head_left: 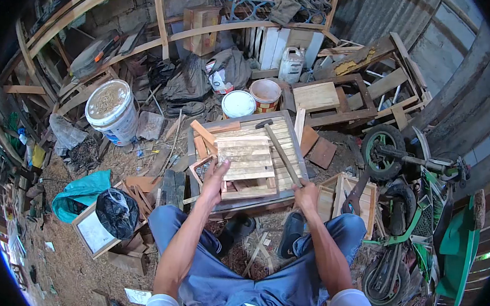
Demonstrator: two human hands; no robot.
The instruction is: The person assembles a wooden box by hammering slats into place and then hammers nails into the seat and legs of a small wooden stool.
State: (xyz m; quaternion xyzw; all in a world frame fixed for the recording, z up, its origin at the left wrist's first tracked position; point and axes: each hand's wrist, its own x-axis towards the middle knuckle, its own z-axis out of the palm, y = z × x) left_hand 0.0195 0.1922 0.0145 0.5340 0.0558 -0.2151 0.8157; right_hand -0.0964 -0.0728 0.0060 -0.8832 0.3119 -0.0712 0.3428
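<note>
My right hand (307,196) is closed round the lower end of a hammer (281,154), whose dark head lies over the slatted worktop (293,135). With my left hand (214,180) I grip the left edge of a small slatted wooden box (246,157), its pale boards facing up. The box rests tilted on the worktop, and its underside is hidden. Left of it lie loose wood strips (203,134) and a small open wooden tray (199,168), partly behind my left hand.
A white bucket (111,112) stands to the left, with a lidded white tub (239,104) and an open paint bucket (265,96) behind the worktop. At right are a wooden crate (361,198), pliers (353,199) and a small green motorbike (416,222). Wood scraps and sawdust cover the floor.
</note>
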